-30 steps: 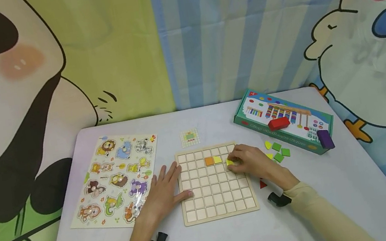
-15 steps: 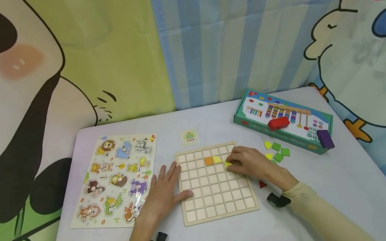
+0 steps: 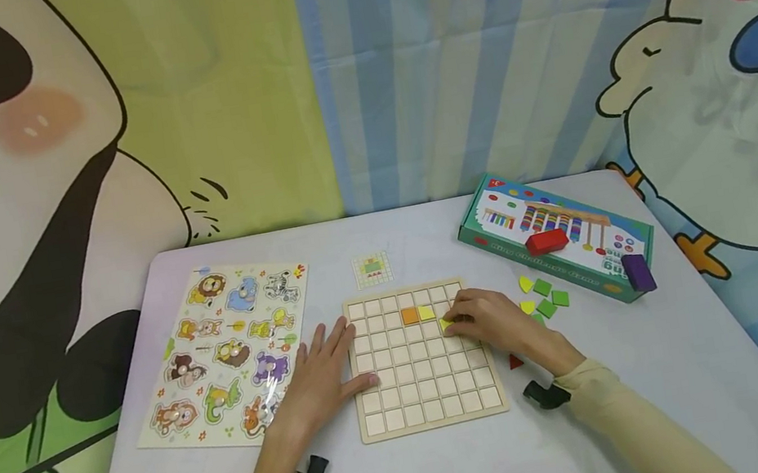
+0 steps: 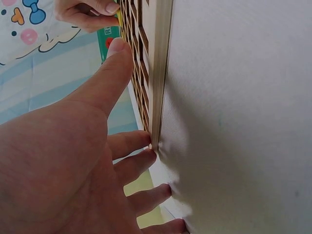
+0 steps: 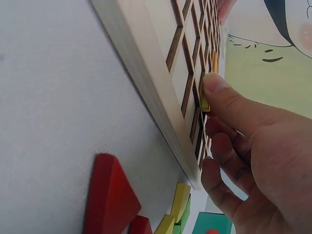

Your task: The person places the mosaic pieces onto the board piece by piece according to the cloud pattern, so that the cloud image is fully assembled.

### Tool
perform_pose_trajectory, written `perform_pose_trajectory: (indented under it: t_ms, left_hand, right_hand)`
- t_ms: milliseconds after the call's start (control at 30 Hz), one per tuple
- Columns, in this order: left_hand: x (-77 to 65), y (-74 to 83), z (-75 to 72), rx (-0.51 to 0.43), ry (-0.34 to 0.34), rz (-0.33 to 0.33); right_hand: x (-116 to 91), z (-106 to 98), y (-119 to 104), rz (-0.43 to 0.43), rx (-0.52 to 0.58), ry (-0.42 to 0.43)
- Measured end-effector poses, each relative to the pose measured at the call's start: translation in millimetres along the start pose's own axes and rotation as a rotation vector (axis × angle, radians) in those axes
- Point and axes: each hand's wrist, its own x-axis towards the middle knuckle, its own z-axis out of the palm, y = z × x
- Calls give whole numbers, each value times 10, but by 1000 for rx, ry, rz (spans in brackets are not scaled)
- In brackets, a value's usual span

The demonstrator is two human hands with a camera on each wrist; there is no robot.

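One yellow tile (image 5: 205,103) I see pinched in the right hand (image 3: 489,320); the left hand (image 3: 321,378), well spread, touches the wooden grid board (image 3: 420,394).

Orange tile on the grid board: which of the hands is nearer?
Right. The right hand pinches a yellow piece to the right of the orange tile, past a second yellow piece. The left hand is farther, at the left edge of the grid board.
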Motion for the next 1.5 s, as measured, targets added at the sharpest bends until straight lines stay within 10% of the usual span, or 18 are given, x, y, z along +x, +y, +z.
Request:
perform_pose_trajectory:
  t_ms: [333, 900, 1500]
  left_hand:
    - [-1, -7, 9, -5, 7, 5]
    - [8, 20, -5, 1, 8, 2]
    - [13, -2, -4, -10, -5, -9]
  right_hand:
    - [60, -34, 22, 39, 126, -33]
    - [1, -81, 48, 26, 35, -15]
    - [-384, -429, 478, 260, -108, 182]
